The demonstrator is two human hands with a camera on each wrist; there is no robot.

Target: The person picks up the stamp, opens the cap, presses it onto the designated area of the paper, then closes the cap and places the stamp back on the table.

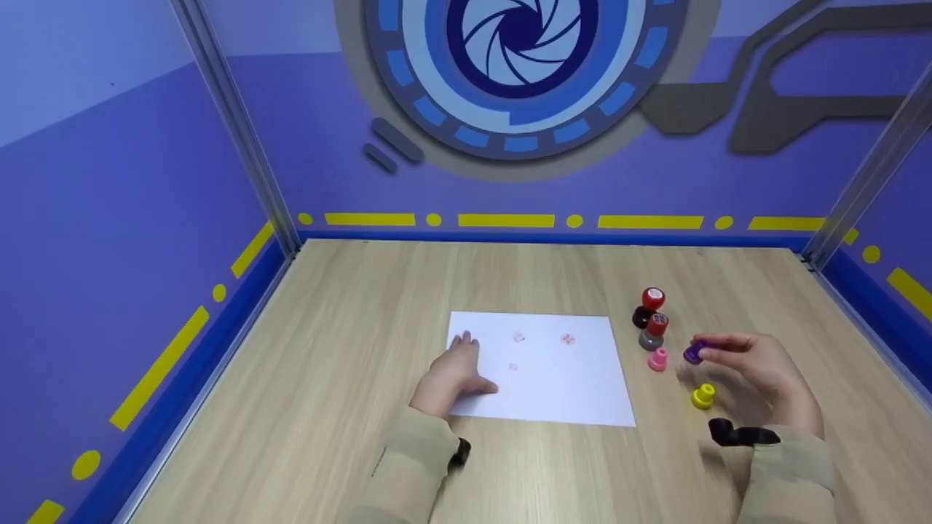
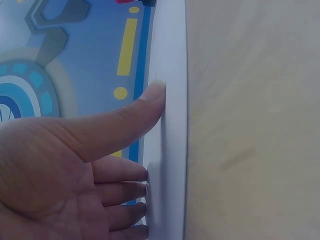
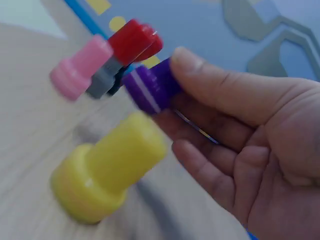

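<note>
My left hand rests on the left part of a white sheet of paper, fingers extended and thumb apart. Three small reddish stamp prints show on the sheet, one of them a round print near the upper right. Right of the paper, my right hand pinches a purple stamp by its handle between thumb and fingers, above the table. Just below it a yellow stamp stands upright on the table. A pink stamp stands to the left of the purple one.
Behind the pink stamp stand two red-topped stamps, one with a grey base and one with a black base. The wooden table is bounded by blue-purple printed panels at the back and sides.
</note>
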